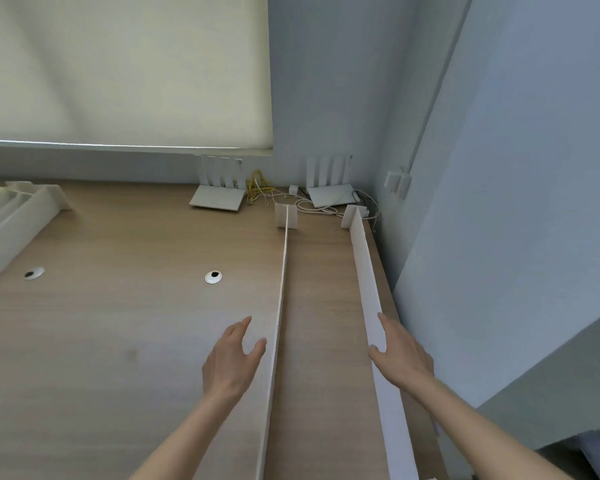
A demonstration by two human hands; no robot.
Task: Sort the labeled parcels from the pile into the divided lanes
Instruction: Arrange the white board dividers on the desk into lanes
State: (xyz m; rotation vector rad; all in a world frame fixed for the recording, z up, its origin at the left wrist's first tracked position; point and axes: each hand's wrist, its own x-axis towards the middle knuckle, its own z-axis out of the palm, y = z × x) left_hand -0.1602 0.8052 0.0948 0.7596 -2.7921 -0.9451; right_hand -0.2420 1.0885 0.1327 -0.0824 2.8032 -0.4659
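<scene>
L hand (pixel 231 358) grip apart, by divider (pixel 280 306) | R hand (pixel 400 355) grip apart, touching R divider (pixel 368 278)

Two bare forearms enter from bottom edge, no sleeves in view, no watch, bracelet or glove. Left hand (pixel 231 362): bare, no ring seen, four fingers and thumb visible, nails short and unpainted as far as blur allows. Right hand (pixel 400 355): bare, no ring seen, back of hand toward camera, knuckles and tendons faintly showing. Wrists slim, uncovered. Forearms smooth, unmarked. Rest of body outside frame.
</scene>
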